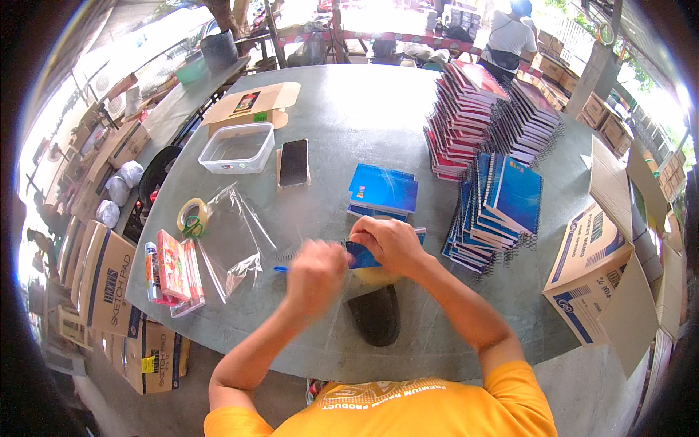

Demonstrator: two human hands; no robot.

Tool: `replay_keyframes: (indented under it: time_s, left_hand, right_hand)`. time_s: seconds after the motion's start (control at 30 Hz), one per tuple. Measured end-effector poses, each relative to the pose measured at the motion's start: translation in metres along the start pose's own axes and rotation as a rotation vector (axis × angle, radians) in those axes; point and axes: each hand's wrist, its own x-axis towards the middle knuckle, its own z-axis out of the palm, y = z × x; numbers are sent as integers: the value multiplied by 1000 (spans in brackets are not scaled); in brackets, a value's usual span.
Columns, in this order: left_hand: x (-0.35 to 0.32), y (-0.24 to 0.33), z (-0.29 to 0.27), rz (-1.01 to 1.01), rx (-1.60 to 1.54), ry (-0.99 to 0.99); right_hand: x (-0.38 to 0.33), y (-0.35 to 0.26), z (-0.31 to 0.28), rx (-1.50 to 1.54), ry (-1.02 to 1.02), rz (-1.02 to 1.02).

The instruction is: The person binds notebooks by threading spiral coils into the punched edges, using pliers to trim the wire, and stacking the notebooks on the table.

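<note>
A small blue notebook (360,256) is partly covered by my hands near the middle of the table's front side. My right hand (391,244) is closed on its upper edge, fingertips pinched together. Close on its left, my left hand (317,275) is smeared by motion, so its fingers do not show clearly. A loose wire coil (286,256) and a blue stick-like thing (281,269) lie beside it. Under the notebook, a pale yellowish rounded thing (375,277) shows in part. Just beyond are stacked blue notebooks (384,191). A dark oval pad (375,315) lies nearer me.
Piles of blue spiral notebooks (495,211) and red ones (462,116) stand at right, beside an open carton (593,269). Leftward are a clear plastic tub (237,148), phone (294,163), tape roll (194,216), plastic film (231,240) and colourful packs (175,269). A person (510,36) stands beyond.
</note>
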Motion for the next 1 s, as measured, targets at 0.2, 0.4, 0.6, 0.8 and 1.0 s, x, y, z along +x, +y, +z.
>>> replay_keyframes:
  time_s: [0.2,0.4,0.6,0.8,1.0]
  left_hand:
    - [-54,19,51,-160,-349,-332]
    - [-15,-4,-4,-99,-531,169]
    - [8,3,-31,48,-281,-222]
    - [18,0,-31,38,-83,265]
    - [25,14,-55,8,-168,267]
  right_hand:
    - [-5,-5,-3,-2,158,-112]
    - [-44,59,-13,789,102,362]
    - [-46,56,0,989,95,324]
    - [-47,55,1,1082,-18,299]
    - [-48,59,1,909,107,201]
